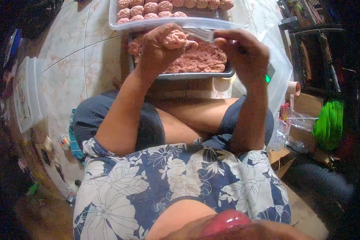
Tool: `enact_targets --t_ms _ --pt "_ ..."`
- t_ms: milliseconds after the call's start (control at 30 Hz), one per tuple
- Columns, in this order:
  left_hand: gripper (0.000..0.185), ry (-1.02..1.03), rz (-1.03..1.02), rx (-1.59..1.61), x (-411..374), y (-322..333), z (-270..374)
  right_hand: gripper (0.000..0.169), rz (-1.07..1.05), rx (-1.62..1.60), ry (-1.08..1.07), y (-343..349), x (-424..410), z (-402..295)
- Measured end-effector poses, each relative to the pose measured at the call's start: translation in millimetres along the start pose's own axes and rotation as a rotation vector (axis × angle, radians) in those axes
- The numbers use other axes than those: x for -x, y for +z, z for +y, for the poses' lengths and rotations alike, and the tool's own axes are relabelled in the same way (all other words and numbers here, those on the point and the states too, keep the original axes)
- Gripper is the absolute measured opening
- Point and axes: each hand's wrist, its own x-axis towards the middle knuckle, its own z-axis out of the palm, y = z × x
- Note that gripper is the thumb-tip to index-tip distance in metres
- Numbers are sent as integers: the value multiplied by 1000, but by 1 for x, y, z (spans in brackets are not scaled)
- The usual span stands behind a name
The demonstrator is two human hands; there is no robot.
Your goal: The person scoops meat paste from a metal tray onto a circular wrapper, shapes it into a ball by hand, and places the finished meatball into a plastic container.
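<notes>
My left hand (pixel 156 48) is closed around a lump of pink minced-meat paste (pixel 175 39), which bulges out between thumb and forefinger. My right hand (pixel 247 49) pinches the end of a flat, pale, blade-like tool (pixel 200 34); its exact kind is not clear. The tool reaches left towards the lump. Both hands are above a dark rectangular tray (pixel 195 75) of pink meat paste (pixel 198 61). Just beyond is a clear plastic container (pixel 174 23) with rows of rounded meatballs (pixel 151 7).
The tray and container stand on a pale tiled surface (pixel 66 81). A translucent plastic sheet or lid (pixel 280 69) lies at the right. A white-rimmed plastic container (pixel 30 93) stands at the far left. Green fabric (pixel 328 126) and cardboard (pixel 307 105) are at the right.
</notes>
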Motion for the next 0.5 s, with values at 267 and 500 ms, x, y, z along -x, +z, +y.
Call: enact_targets --t_ms 267,500 --pt "41 77 -5 -231 -7 1 7 16 35 -41 92 14 -1 25" --pt "48 -84 -18 106 -5 -1 8 12 -93 -525 351 28 5 33"
